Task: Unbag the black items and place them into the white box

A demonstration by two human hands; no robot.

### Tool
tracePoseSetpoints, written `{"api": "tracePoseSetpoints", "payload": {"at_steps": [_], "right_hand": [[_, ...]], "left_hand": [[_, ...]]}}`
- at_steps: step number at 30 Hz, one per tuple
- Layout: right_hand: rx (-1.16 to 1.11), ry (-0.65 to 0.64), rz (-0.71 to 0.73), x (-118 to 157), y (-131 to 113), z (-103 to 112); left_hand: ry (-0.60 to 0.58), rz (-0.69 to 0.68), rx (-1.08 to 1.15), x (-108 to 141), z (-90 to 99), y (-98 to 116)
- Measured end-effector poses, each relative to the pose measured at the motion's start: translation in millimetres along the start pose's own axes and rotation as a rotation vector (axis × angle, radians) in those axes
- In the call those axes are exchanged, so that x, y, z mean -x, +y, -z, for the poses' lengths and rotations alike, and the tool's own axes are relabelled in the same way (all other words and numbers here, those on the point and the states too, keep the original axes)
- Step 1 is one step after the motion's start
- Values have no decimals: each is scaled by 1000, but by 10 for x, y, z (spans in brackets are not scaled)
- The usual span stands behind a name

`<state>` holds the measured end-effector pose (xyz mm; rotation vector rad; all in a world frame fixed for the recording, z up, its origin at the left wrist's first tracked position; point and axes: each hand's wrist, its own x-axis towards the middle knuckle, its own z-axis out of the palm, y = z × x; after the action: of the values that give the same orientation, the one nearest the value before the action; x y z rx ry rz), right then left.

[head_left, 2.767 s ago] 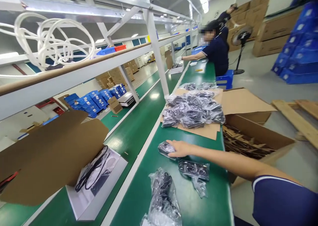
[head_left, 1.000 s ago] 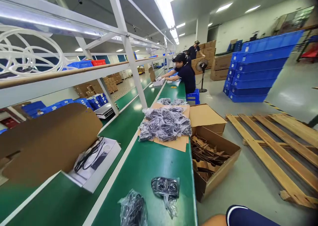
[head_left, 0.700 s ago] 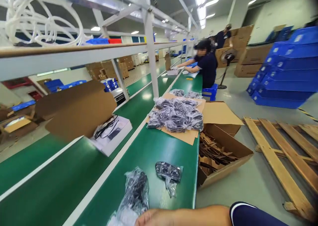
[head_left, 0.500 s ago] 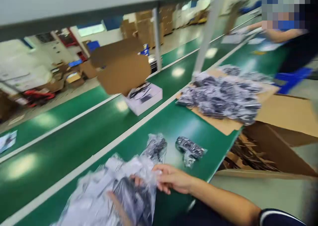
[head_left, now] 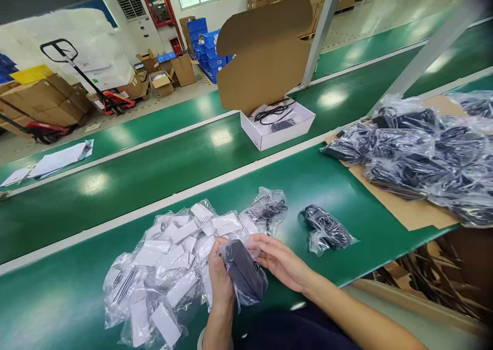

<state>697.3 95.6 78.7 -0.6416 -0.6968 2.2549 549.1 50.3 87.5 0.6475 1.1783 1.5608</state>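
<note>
Your left hand (head_left: 221, 278) is clamped on the dark block (head_left: 242, 270), fingers and thumb wrapped on its left side, at lower centre of the frame. Your right hand (head_left: 283, 263) has its curled fingertips at the upper right of the block, by the loose film of its clear bag (head_left: 263, 278); you cannot tell from here whether they pinch the film or only rest against it. Judging by its look, the block should feel stiff and fairly solid, with some weight for its size, while the bag is thin, soft and likely slippery, so the block could slide inside it. Your best hold is round the firm sides, through the film, rather than by the slack edge alone; knocks to the corners are probably best avoided. The block lies against your left palm and just left of your right fingers, tilted, above the bench's (head_left: 304, 186) near edge. White packets (head_left: 173, 252) spread just left of your hands, a bagged cable (head_left: 267, 209) lies just above them, and another bundle (head_left: 327, 227) sits to their right.
</note>
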Motion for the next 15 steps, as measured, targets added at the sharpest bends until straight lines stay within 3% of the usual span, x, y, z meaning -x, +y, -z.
{"api": "tracePoseSetpoints", "payload": {"at_steps": [4,7,9,11,15], "right_hand": [[436,-177,92,94,-37,-72],[733,-73,173,92,10,-136],[754,3,216,67,24,-174],[646,11,234,41,-1,-190],[580,31,269,23,-139,-162]], "left_hand": [[16,-98,-231,-30,12,41],[43,-140,-360,-44,-46,59],[26,-188,-382,-42,-67,55],[-66,-176,-377,-21,-60,44],[-331,-8,-275,72,-11,34]]}}
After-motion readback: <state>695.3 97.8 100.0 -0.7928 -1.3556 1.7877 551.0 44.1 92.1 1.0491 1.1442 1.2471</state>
